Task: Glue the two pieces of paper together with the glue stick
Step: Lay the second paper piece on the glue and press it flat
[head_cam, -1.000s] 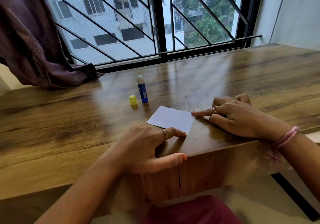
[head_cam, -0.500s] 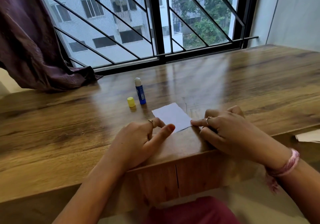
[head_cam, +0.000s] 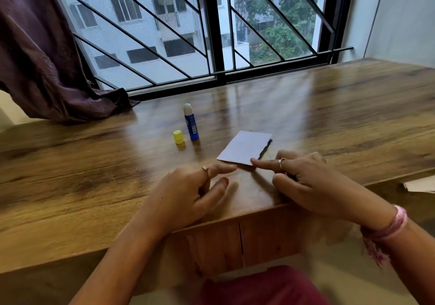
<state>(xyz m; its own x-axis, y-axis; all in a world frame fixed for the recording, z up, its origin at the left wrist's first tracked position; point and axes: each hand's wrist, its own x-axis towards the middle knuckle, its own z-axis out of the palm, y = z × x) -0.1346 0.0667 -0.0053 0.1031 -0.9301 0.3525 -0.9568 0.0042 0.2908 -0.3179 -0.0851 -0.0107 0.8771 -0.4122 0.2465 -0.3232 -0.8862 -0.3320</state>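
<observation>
Two bare hands rest on the wooden counter [head_cam: 329,121] near its front edge, neither holding anything. On the right hand [head_cam: 313,182] the fingers are loosely curled and the index fingertip touches the near corner of the white paper [head_cam: 244,148]. The left hand [head_cam: 186,194] lies just beside that corner with its fingers spread and relaxed; whether it touches the sheet cannot be told. Only one flat sheet can be made out, a second layer being indistinguishable. Beyond it, to the left, the blue glue stick [head_cam: 190,123] stands upright and uncapped, its yellow cap [head_cam: 178,136] just beside it. More paper [head_cam: 421,184] shows at the far right. A purple curtain [head_cam: 47,69] drapes onto the counter's back left.
</observation>
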